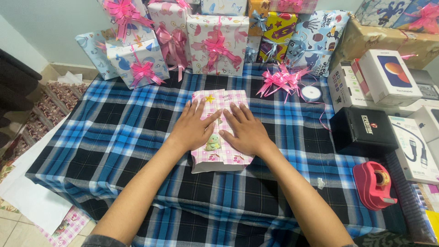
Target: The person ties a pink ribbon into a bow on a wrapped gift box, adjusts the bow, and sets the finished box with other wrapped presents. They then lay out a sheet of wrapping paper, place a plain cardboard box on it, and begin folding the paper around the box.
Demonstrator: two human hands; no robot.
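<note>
A table draped in a blue and black plaid cloth (114, 137) fills the view, seen from above by the person working at it. Behind the pink checked gift box at its centre stands a row of wrapped presents (215, 43) tied with pink and blue bows. To the right of that box sit white product cartons (388, 75) and a black carton (363, 130); nearer the person on the same side is a pink tape dispenser (372, 183). Just right of the box's far corner lies a loose pink ribbon bow (281, 80) beside a small white ribbon spool (312, 93). The pink checked gift box (219, 158) lies flat, wrapped in paper with small cartoon figures. The left hand (194, 126) and right hand (244, 130) both rest palm down on its top, fingers spread wide and flat, gripping nothing, thumbs nearly meeting. One risk, as a judgement: uneven pressing could crease or shift the paper, or slide the box across the cloth.
</note>
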